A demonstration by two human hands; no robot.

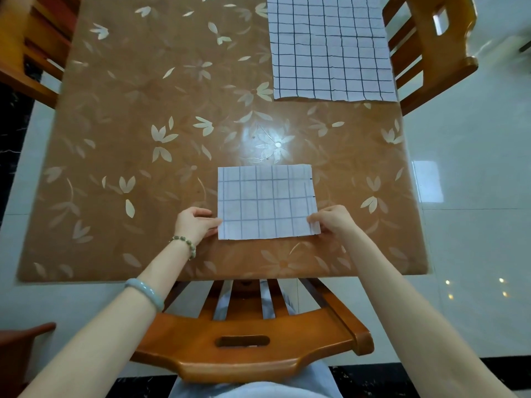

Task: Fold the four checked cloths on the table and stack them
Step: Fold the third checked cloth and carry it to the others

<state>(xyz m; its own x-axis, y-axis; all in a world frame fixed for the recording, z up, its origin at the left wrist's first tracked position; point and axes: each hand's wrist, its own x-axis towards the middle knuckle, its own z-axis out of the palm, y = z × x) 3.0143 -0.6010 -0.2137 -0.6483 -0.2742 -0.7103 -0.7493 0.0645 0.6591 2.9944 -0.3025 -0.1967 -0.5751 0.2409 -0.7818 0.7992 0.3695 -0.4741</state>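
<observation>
A folded white checked cloth [265, 201] lies flat on the brown flowered table [143, 156], near its front edge. My left hand [195, 224] pinches the cloth's near left corner. My right hand [330, 219] pinches the near right corner, fingers curled over the edge. At the far right of the table lie unfolded checked cloths [330, 47], spread flat and overlapping; how many lie there I cannot tell.
A wooden chair [247, 346] stands between me and the table's front edge. Another wooden chair [431, 44] stands at the table's right side, and one [28, 44] at the far left. A glossy white tiled floor surrounds the table.
</observation>
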